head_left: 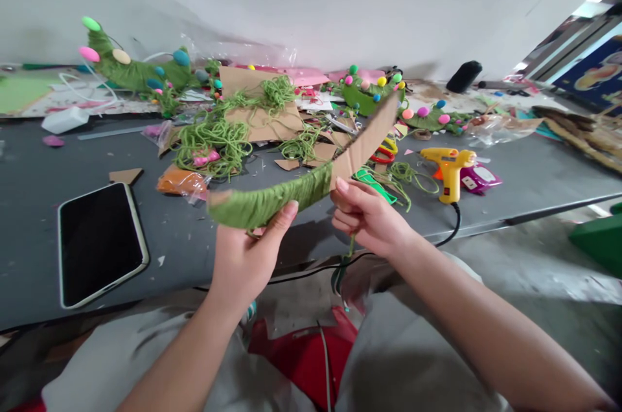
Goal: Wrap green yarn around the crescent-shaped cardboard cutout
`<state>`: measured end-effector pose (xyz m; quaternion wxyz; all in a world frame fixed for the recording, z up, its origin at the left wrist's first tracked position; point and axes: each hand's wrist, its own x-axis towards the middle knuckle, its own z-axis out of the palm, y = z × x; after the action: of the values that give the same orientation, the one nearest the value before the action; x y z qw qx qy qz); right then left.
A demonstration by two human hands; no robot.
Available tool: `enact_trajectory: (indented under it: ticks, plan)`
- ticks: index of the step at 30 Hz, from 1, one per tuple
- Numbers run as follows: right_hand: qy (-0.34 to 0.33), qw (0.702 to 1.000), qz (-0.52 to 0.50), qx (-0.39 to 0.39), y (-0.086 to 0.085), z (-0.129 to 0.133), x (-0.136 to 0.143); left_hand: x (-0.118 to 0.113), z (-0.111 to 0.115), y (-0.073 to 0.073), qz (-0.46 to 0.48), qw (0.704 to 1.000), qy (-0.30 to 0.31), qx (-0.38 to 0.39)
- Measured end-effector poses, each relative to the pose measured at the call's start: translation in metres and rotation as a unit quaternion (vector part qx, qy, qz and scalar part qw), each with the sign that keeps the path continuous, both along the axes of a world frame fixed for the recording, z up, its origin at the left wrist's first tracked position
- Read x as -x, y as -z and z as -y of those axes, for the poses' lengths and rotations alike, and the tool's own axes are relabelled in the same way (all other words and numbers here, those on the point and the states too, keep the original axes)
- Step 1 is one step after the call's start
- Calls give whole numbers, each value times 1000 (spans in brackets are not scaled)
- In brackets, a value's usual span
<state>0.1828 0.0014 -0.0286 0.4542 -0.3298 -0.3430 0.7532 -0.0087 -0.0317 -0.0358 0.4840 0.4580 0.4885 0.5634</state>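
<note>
A curved cardboard crescent is held up above the table's front edge. Green yarn wraps its left part closely, while the right part is bare brown cardboard. My left hand grips the wrapped part from below, thumb on top. At the border between yarn and bare cardboard, my right hand pinches the crescent's lower edge. A strand of yarn hangs beneath my right fingers; whether they hold it too I cannot tell.
Tangled green yarn and cardboard scraps cover the table's middle. A yellow glue gun stands at right, its cord over the edge. A tablet-like phone lies at left. Finished-looking green crescents with coloured balls line the back.
</note>
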Motion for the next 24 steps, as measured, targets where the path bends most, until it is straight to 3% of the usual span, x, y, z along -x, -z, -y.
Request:
enact_trajectory:
  ticks: [4,14,24]
  plan:
    - [14,1000,26,-3,0,0,2,-4,-1,3,8,999,-19,-25]
    - [-13,999,38,-22,5,1,1,-9,-6,1,158,987,-3,36]
    - [44,995,67,-65,4,2,4,-3,-9,-2,240,965,31,99]
